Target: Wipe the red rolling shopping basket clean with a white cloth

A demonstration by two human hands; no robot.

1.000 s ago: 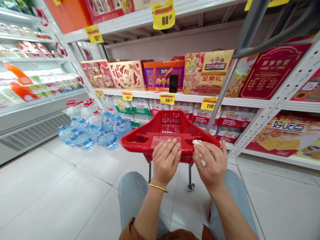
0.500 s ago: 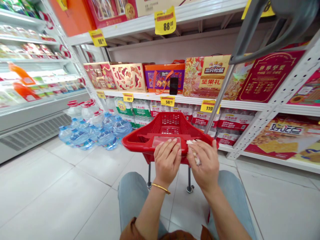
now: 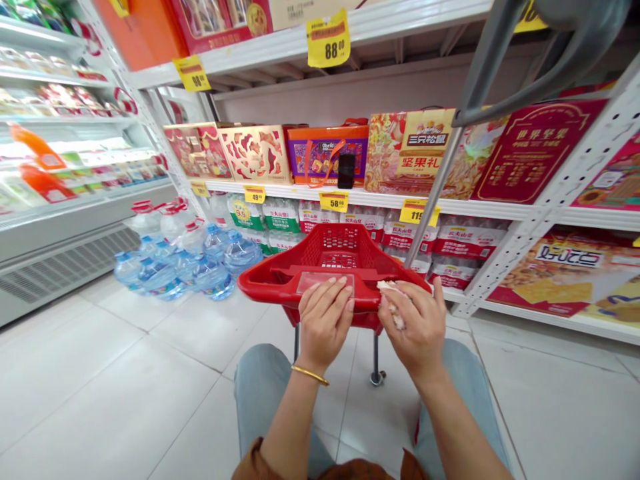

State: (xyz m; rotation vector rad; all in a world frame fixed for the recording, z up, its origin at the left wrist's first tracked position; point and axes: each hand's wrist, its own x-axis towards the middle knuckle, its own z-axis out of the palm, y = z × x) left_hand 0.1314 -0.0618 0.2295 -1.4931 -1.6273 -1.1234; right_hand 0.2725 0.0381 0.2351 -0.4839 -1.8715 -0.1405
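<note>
A red plastic shopping cart point(image 3: 342, 235) stands in front of my knees, its wide handle point(image 3: 267, 292) toward me. My left hand point(image 3: 323, 327) has its fingers bent over the middle of that handle, on a clear panel point(image 3: 306, 283). To its right, my right hand point(image 3: 416, 323) is closed on a crumpled whitish cloth point(image 3: 387, 286), pressed against the handle's right part. Some of the cloth bulges out under the fingers; the rest is hidden in the palm. A gold bangle circles my left wrist.
Several large water bottles point(image 3: 207, 275) stand on the tiled floor to the left, by a chilled display case point(image 3: 75, 247). Ahead, a white shelf point(image 3: 280, 191) carries gift boxes, with water packs beneath. A grey metal pole point(image 3: 435, 200) rises at the right of the cart.
My right hand has slid slightly to the right along the handle with the cloth. My left hand and the cart's near end have shifted a little left.
</note>
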